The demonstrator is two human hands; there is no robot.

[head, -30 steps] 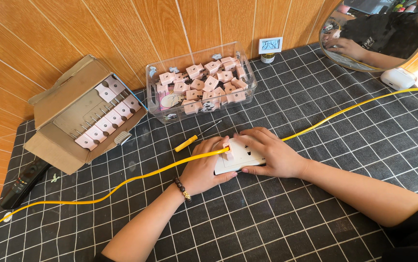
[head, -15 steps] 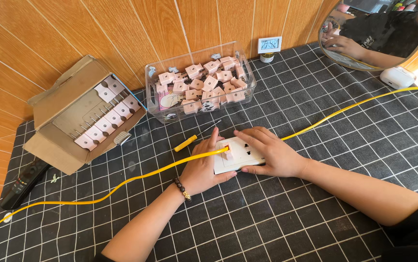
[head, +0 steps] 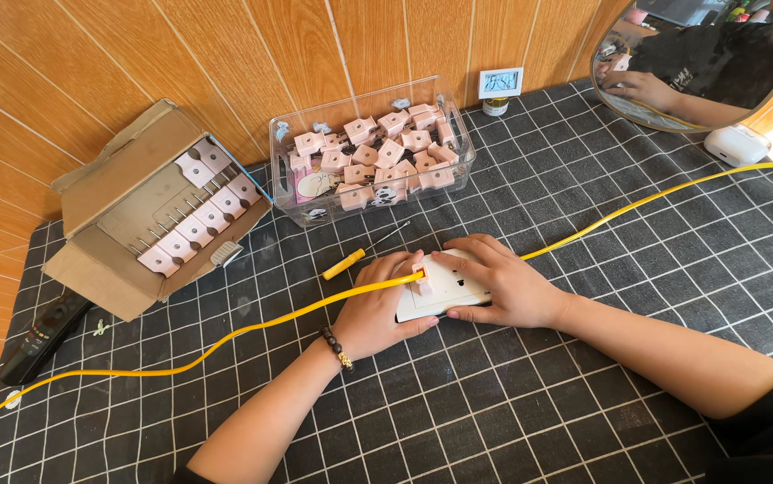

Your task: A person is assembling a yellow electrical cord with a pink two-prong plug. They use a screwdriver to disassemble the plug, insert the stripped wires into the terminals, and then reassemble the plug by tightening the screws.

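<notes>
White plastic socket plate (head: 444, 291) lying flat on the black grid-patterned mat (head: 583, 394), near its middle, with both hands on it. Left hand (head: 377, 309) rests at the plate's left end, fingers curled and pressed together over the edge, thumb along the near side; a beaded bracelet (head: 337, 348) circles that wrist. Right hand (head: 503, 287) covers the plate's right half, fingers slightly spread and laid flat on the top, thumb against the near edge. Between the two hands a small pink plug adapter (head: 423, 276) stands on the plate; whether any fingertip pinches it cannot be told. Yellow cable (head: 225, 339) runs from the mat's left edge up to the adapter and continues from behind the right hand toward the far right. Just beyond the left hand lies a screwdriver with a yellow handle (head: 343, 263). Farther back, a clear plastic bin (head: 370, 159) holds many pink adapters, and to its left an open cardboard box (head: 140, 211) holds a row of the same. A dark remote control (head: 44, 333) lies at the mat's left edge.
</notes>
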